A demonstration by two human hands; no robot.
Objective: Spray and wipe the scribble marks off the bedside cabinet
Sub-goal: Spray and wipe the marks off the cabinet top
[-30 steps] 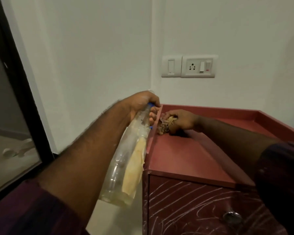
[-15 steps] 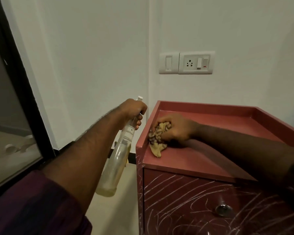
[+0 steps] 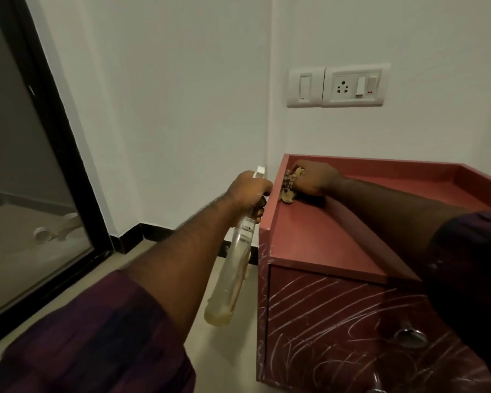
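Observation:
The red bedside cabinet [image 3: 318,239] stands in the room's corner, and white scribble marks [image 3: 323,304] cover its drawer fronts. My right hand [image 3: 313,177] grips a crumpled tan cloth [image 3: 291,184] and presses it on the cabinet top near the far left corner. Just left of the cabinet, my left hand [image 3: 248,192] holds a clear spray bottle [image 3: 233,276] by its neck. The bottle hangs down with a little yellowish liquid at the bottom, and its white nozzle pokes above my fingers.
A raised rim [image 3: 380,161] runs along the cabinet top's back and sides. Round metal knobs [image 3: 410,336] sit on the drawers. A switch and socket plate [image 3: 338,86] is on the wall above. A dark-framed glass door [image 3: 40,177] stands at the left.
My right hand has slid the cloth from near the front left edge back toward the far left corner. The left hand and bottle stay beside the cabinet; my view has shifted left.

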